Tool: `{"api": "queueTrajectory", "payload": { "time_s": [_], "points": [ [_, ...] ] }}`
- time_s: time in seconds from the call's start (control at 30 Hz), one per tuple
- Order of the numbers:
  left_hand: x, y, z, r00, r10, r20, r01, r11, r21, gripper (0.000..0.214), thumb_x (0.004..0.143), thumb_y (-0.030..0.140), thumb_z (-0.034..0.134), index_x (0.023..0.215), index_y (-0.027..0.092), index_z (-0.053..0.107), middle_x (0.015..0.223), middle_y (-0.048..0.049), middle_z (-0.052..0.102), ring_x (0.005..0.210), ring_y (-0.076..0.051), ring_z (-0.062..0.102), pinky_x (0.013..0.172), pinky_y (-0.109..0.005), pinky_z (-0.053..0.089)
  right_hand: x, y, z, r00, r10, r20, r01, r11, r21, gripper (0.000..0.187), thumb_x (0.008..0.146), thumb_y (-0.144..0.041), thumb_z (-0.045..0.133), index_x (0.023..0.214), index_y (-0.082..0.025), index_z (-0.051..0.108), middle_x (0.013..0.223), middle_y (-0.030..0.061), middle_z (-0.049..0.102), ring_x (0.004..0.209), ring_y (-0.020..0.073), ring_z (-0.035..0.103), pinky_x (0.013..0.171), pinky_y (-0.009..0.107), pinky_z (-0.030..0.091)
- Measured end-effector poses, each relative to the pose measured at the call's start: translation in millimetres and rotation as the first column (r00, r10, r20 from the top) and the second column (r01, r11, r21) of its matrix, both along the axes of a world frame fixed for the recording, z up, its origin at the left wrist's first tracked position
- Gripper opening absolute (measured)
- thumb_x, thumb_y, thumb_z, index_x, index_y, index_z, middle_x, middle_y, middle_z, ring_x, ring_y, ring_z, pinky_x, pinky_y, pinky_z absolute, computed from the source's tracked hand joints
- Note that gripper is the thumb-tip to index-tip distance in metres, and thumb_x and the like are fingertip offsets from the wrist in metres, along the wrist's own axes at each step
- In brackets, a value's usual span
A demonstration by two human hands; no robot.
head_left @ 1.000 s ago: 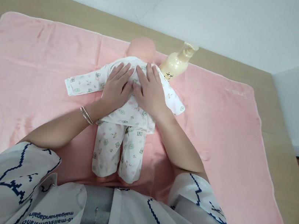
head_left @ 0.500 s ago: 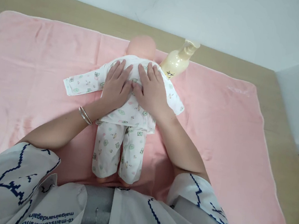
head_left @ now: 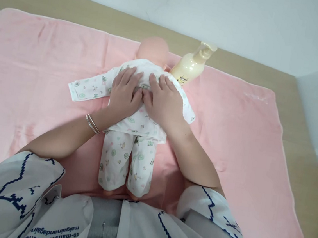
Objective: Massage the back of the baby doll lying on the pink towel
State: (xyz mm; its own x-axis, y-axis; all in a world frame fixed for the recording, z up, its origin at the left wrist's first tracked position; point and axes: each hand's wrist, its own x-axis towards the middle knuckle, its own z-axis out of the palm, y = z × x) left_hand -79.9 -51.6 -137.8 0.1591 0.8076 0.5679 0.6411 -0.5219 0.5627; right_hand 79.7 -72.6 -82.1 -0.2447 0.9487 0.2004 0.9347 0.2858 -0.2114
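Note:
A baby doll (head_left: pixel 153 49) lies face down with its bald head toward the wall. It wears a white printed long-sleeved top (head_left: pixel 134 125) and matching trousers (head_left: pixel 115 160). My left hand (head_left: pixel 125 94) rests on the left half of its upper back, fingers somewhat apart and lightly bent. On the right half lies my right hand (head_left: pixel 164 102), palm down with fingers stretched toward the head. The two thumbs meet, or nearly meet, over the middle of the back. Neither hand grips anything. The doll's sleeves spread out to both sides.
Beneath the doll is a pink blanket (head_left: pixel 232 145) on a wooden table (head_left: pixel 302 170). A cream pump bottle (head_left: pixel 190 66) stands close to the doll's head on the right. The white wall (head_left: pixel 234 23) borders the table's far edge.
Both hands have slid slightly down the doll's back, and their fingers are a little more bent. The whole view has shifted slightly; doll and bottle keep their places on the blanket.

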Motion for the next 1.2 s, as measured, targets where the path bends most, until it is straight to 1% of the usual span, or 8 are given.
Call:
{"api": "queueTrajectory", "payload": {
  "time_s": [0.13,0.3,0.43,0.6,0.8,0.93,1.07,1.2],
  "points": [
    [-1,5,-4.6,0.999,-0.046,-0.005,0.046,0.998,-0.031,0.044,0.097,0.039,0.047,0.139,0.025,0.053,0.155,-0.0084,0.048,0.15,-0.032,0.036,0.127,-0.056,0.026,6,15,-10.1,0.996,0.084,-0.024,-0.085,0.996,-0.014,0.061,0.098,-0.034,0.041,0.156,-0.015,0.037,0.167,0.0146,0.031,0.156,0.0376,0.024,0.124,0.063,0.025],
    [-2,1,-0.5,0.999,-0.046,-0.024,0.048,0.996,0.07,0.029,0.098,0.034,0.048,0.119,0.022,0.064,0.126,-0.0096,0.065,0.128,-0.029,0.056,0.115,-0.053,0.043,-6,0,-0.3,1.0,0.012,0.021,-0.012,1.0,0.004,0.053,0.1,-0.03,0.04,0.148,-0.01,0.048,0.157,0.0195,0.047,0.148,0.0365,0.04,0.12,0.056,0.037],
    [-1,-7,4.6,0.999,0.017,-0.051,-0.013,0.997,0.083,0.025,0.096,0.032,0.048,0.11,0.02,0.066,0.115,-0.0102,0.067,0.117,-0.029,0.06,0.106,-0.053,0.049,-16,-20,10.5,0.991,-0.064,0.117,0.063,0.998,0.013,0.051,0.104,-0.029,0.035,0.143,-0.004,0.053,0.146,0.026,0.057,0.14,0.0381,0.052,0.113,0.051,0.046],
    [0,-7,5.3,0.998,0.029,-0.061,-0.03,0.999,-0.013,0.035,0.098,0.034,0.045,0.125,0.02,0.061,0.137,-0.0129,0.06,0.136,-0.032,0.05,0.118,-0.056,0.039,-11,-12,7.3,0.99,-0.061,0.13,0.063,0.998,-0.01,0.055,0.105,-0.035,0.036,0.15,-0.006,0.046,0.152,0.0254,0.051,0.144,0.0385,0.047,0.115,0.052,0.043],
    [-1,5,-1.0,0.991,-0.094,-0.096,0.094,0.996,-0.014,0.047,0.1,0.038,0.041,0.144,0.022,0.047,0.158,-0.0114,0.044,0.152,-0.031,0.033,0.128,-0.055,0.023,0,11,-5.0,0.997,0.036,0.072,-0.036,0.999,0.004,0.06,0.101,-0.036,0.043,0.155,-0.011,0.038,0.163,0.0201,0.036,0.153,0.0385,0.031,0.123,0.06,0.03],
    [-3,6,-2.4,0.989,-0.125,-0.083,0.129,0.991,0.046,0.035,0.1,0.034,0.043,0.128,0.021,0.057,0.14,-0.0119,0.058,0.139,-0.028,0.049,0.121,-0.053,0.036,-5,2,-3.6,0.998,0.038,0.051,-0.038,0.999,0.005,0.053,0.101,-0.029,0.039,0.15,-0.009,0.045,0.16,0.0201,0.042,0.151,0.0372,0.036,0.122,0.06,0.033],
    [-2,2,-1.9,0.993,-0.067,-0.1,0.081,0.986,0.146,0.023,0.098,0.028,0.044,0.106,0.021,0.064,0.11,-0.0081,0.067,0.111,-0.025,0.061,0.103,-0.049,0.05,-16,-16,0.9,0.997,-0.06,0.039,0.058,0.997,0.042,0.049,0.104,-0.027,0.033,0.144,-0.006,0.052,0.15,0.0232,0.053,0.142,0.0362,0.048,0.114,0.054,0.045],
    [-1,-1,1.3,0.995,-0.021,-0.102,0.036,0.988,0.153,0.025,0.096,0.028,0.045,0.109,0.02,0.065,0.111,-0.0095,0.067,0.11,-0.027,0.061,0.101,-0.05,0.051,-17,-15,1.7,0.996,-0.083,0.03,0.082,0.996,0.015,0.049,0.103,-0.029,0.035,0.146,-0.009,0.051,0.151,0.0218,0.053,0.141,0.0361,0.049,0.112,0.053,0.047]
  ]
}}
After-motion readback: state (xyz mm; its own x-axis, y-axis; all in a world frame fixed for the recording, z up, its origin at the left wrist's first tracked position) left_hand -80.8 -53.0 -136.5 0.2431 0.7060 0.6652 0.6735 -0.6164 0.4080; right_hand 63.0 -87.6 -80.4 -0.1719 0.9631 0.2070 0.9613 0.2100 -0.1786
